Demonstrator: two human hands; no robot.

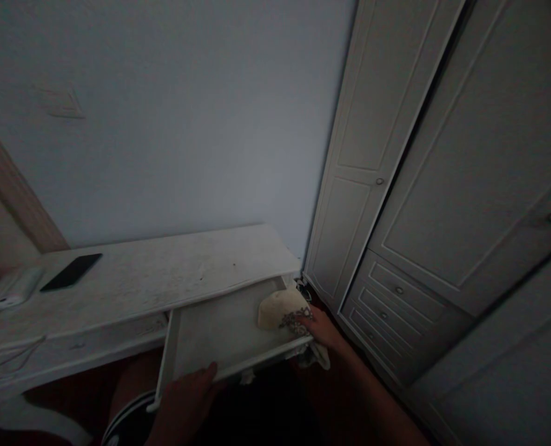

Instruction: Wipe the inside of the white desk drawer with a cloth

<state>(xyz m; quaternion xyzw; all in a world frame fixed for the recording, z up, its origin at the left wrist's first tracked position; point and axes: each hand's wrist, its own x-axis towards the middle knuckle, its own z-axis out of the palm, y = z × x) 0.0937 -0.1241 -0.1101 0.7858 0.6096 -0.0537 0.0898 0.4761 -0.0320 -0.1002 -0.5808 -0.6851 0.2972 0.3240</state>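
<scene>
A white drawer [219,337] is pulled out of the white desk [163,266], low in the head view. My left hand [189,393] grips the drawer's front panel near its left corner, with the fingertips over the top edge. At the drawer's right side, my right hand [320,326] is closed on a cream cloth [275,310] with a dark floral pattern. Part of the cloth lies inside the drawer. The rest hangs over the right side, below my hand. My right fingers are partly hidden by the cloth and dim light.
A dark phone [72,272] lies on the desk's left part, next to a white object [10,290] and a cable [19,353]. A second drawer [108,334] is shut on the left. A tall white wardrobe [419,186] stands close on the right. My legs are under the desk.
</scene>
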